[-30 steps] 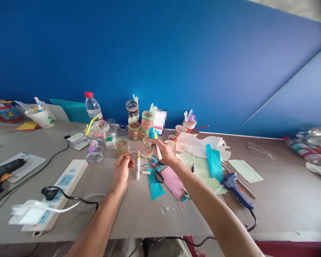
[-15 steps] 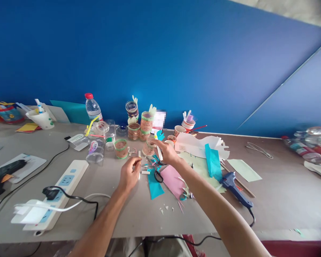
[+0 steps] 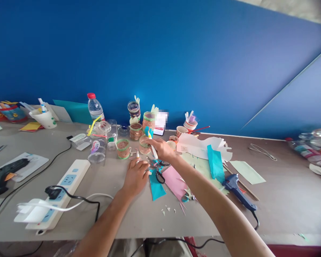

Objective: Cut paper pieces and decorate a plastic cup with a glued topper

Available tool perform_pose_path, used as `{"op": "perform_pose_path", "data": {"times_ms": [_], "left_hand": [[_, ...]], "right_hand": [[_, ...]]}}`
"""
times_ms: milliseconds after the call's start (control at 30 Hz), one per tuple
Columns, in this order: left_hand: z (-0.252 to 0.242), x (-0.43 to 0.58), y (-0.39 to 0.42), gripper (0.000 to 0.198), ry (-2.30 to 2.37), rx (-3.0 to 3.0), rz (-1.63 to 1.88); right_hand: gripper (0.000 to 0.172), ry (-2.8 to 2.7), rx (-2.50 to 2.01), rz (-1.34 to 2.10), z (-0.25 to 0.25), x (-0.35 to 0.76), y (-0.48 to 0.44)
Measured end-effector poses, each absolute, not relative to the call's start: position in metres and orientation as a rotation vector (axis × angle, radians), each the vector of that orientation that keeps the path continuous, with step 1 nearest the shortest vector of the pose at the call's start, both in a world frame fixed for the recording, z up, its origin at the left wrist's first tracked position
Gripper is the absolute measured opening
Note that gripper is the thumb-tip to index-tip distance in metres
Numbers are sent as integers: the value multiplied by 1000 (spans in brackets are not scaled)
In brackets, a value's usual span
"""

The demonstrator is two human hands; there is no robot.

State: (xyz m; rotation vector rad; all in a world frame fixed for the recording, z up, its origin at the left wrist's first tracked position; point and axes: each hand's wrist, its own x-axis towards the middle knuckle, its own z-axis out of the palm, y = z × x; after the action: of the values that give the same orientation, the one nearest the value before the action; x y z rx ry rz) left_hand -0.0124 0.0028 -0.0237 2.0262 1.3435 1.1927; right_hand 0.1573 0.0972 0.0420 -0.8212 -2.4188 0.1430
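Note:
My right hand (image 3: pixel 163 150) is closed around a white marker (image 3: pixel 153 151) with a yellow tip, slanting over the clutter. A small teal paper cutout (image 3: pixel 149 131) shows just beyond its fingers; whether they grip it I cannot tell. Lower and to the left, my left hand (image 3: pixel 136 176) is curled palm down near the tabletop. The end of a second white marker (image 3: pixel 138 154) pokes out past its knuckles, the rest hidden. Right by its fingertips are black-handled scissors (image 3: pixel 160 176) and a teal paper strip (image 3: pixel 157 189). Behind the hands stands a brown-wrapped cup (image 3: pixel 144 145).
Wrapped cups (image 3: pixel 123 149) and a clear plastic cup (image 3: pixel 97 151) stand at centre left. A power strip (image 3: pixel 69 182) with cables lies left. Pink paper (image 3: pixel 174 181), a blue glue gun (image 3: pixel 239 192) and a wooden stick (image 3: pixel 253 191) lie right. A water bottle (image 3: pixel 95 107) stands behind.
My left hand has turned palm down and moved slightly right, covering the small white piece on the table. The right hand and its marker shifted slightly left, with the teal cutout now further left.

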Motion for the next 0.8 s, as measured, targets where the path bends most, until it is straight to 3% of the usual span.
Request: {"op": "perform_pose_path", "data": {"times_ms": [233, 367, 467, 667, 800], "left_hand": [[-30, -13, 1, 26, 1551, 2463, 884], [-31, -13, 1, 23, 1566, 2538, 836], [-31, -12, 0, 19, 1536, 2540, 843], [-28, -14, 4, 17, 1462, 2404, 1054], [-17, -16, 8, 13, 1469, 2162, 1252]], "right_hand": [[44, -2574, -871, -198, 44, 152, 105], [38, -2635, -905, -376, 42, 155, 104], [42, -2631, -896, -377, 42, 155, 107], [48, -2398, -754, -44, 51, 155, 94], [39, -1807, -752, 588, 61, 163, 55]]}}
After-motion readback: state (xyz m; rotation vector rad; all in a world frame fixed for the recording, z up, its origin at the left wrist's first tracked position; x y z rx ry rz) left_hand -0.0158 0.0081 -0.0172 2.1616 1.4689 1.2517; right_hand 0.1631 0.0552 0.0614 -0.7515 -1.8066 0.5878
